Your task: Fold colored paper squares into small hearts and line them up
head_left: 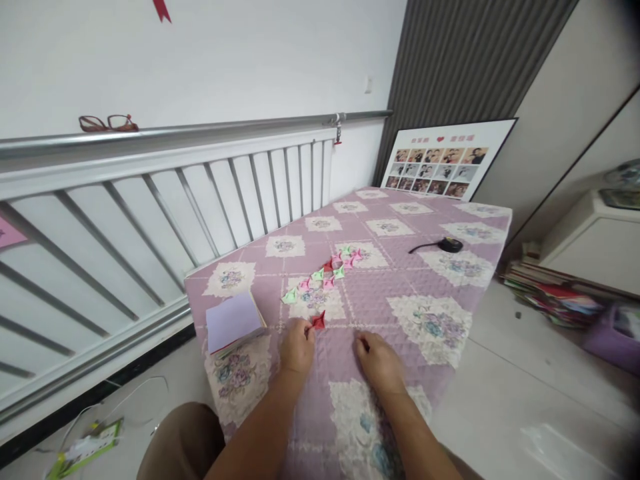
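My left hand (297,347) is closed, its thumb and fingertips pinching the edge of a small red folded paper piece (319,321) just above the tablecloth. To its right, my right hand (379,362) is loosely curled with nothing visible in it. Beyond both hands lies a loose group of similar folded paper pieces: green ones (290,296), pink ones (329,283) and a red one (328,265). Left of my left hand sits a stack of square paper sheets (234,323) with a lilac sheet on top.
A purple patterned cloth covers the table (373,293). A black tape measure (450,245) with a strap lies at the right. White railings (240,193) run along the left, with glasses (109,123) on the handrail. A photo board (440,160) leans at the far end.
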Demonstrator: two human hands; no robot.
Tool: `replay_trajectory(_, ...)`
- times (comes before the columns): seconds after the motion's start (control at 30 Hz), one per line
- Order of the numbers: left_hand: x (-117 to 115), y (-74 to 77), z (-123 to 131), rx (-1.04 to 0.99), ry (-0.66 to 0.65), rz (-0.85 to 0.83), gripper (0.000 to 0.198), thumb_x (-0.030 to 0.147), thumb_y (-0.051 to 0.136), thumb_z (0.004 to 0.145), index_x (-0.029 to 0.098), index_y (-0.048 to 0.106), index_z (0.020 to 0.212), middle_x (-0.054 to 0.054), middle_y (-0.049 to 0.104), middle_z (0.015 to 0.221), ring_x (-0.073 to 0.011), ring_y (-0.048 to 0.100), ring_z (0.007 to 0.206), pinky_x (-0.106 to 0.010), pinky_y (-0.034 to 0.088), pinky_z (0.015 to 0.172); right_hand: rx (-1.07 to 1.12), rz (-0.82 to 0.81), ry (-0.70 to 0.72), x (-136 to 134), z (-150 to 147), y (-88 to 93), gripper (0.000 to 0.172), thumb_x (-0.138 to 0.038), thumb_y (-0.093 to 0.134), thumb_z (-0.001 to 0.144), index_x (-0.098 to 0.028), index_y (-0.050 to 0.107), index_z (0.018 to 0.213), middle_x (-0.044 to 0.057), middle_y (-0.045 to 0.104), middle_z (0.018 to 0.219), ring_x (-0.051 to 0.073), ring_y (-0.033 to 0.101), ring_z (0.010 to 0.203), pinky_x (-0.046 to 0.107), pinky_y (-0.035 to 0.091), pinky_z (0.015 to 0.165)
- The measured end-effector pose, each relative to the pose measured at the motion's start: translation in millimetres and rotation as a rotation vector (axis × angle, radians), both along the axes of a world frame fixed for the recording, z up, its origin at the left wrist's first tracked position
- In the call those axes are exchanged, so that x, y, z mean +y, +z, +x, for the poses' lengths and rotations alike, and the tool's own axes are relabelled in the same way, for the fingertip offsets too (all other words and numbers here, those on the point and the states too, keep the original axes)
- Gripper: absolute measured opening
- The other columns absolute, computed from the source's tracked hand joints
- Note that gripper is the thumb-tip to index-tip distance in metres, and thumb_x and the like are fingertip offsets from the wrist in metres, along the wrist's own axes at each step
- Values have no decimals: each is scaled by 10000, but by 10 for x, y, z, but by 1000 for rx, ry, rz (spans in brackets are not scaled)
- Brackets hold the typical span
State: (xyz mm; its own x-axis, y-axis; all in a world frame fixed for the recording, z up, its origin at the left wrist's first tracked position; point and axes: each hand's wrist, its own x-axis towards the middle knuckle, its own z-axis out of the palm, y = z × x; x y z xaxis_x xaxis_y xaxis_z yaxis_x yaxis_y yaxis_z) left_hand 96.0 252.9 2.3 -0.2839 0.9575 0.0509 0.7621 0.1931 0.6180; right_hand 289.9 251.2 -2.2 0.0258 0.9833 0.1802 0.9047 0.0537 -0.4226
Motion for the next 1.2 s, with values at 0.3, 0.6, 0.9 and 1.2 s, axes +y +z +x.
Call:
replay_trajectory(0.3, 648, -66, 43, 64, 34, 34, 115, 240, 493, 898, 217, 602, 922, -30, 645, 938, -162, 574, 866, -241, 366, 723, 24, -90, -48, 729, 78, 24, 241, -334, 447, 876, -241, 670, 873, 32, 698, 891, 152, 599, 725, 249, 303, 574)
replay_trajectory(0.6, 923, -55, 82, 130, 69, 12, 149, 250, 492, 898, 212, 635, 923, -41, 654, 942, -186, 580, 866, -274, 390, 761, 146, -68, -69, 1099, 183, -36, 276, -403, 438, 879, -250, 668, 896, 21, 700, 867, 155, 593, 731, 243, 313, 571)
replay_trajectory(0.9, 947, -43, 104, 180, 78, 6, 165, 257, 499, 892, 213, 653, 930, -54, 648, 932, -204, 582, 886, -292, 410, 792, 256, -45, -35, 1070, 238, -67, 255, -405, 454, 863, -251, 656, 889, 7, 697, 883, 162, 599, 761, 245, 339, 606)
replay_trajectory(1.2, 947, -91, 88, 88, 90, 43, 249, 234, 546, 867, 196, 597, 1107, -66, 662, 1015, -208, 594, 942, -310, 418, 857, 290, -9, -31, 1088, 251, -110, 261, -398, 466, 854, -237, 668, 896, 17, 696, 842, 156, 592, 729, 242, 347, 605)
